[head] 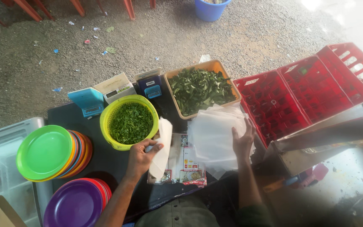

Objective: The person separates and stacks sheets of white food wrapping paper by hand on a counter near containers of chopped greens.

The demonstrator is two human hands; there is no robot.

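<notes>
Left hand (pixel 141 157): fingers closed on one white sheet (pixel 161 148), lifted off the dark table (pixel 101 155), just beside the yellow-green colander (pixel 107 126) of chopped greens. Right hand (pixel 242 141): fingers spread flat, pressing on the stack of white sheets (pixel 213 134). Stack looks thick; one sheet separated, none yet laid on the plates (pixel 43 152). Orange tray of whole leaves (pixel 198 86) sits behind, apparently full. Red crates (pixel 311 90) to the right.
</notes>
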